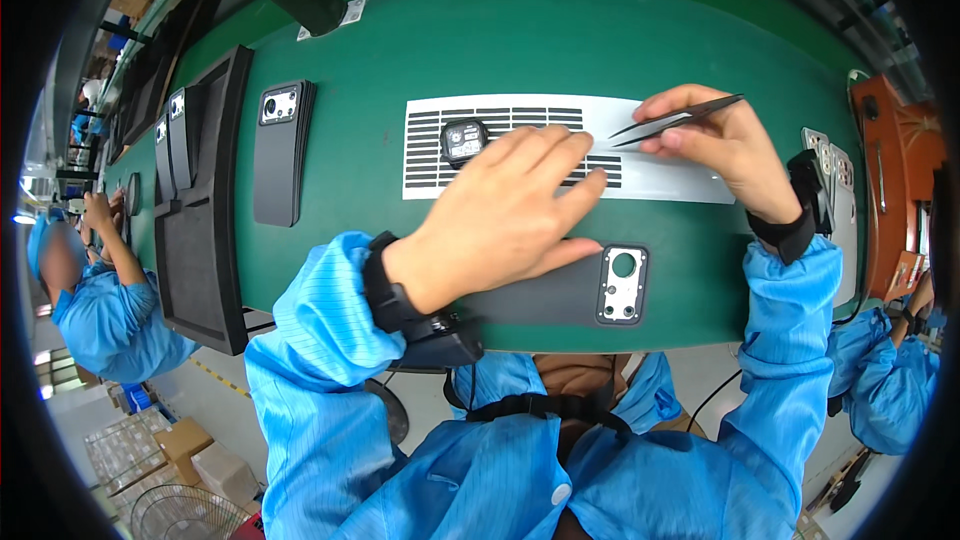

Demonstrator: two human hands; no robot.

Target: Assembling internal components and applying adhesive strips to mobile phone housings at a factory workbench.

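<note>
A pair of black tweezers (676, 121) is pinched in my right hand (715, 145), its tips pointing left over the bare right part of a white sheet (650, 185). Rows of small black strips (425, 165) cover the sheet's left part. My left hand (505, 205) reaches over the sheet, fingers stretched out, with nothing visible in it. A black square device with rounded corners (463, 141) sits on the sheet just beyond my left fingers. Nearer me, partly under my left hand, lies a dark grey back panel (555, 295) with a silver camera plate (622, 285) at its right end.
A stack of similar dark panels (281, 165) lies on the green bench (360, 70) to the left. Past it stands a black tray (205, 240) holding more panels. Silver plates (843, 200) lie at the right edge. Co-workers in blue (120, 325) sit at both sides.
</note>
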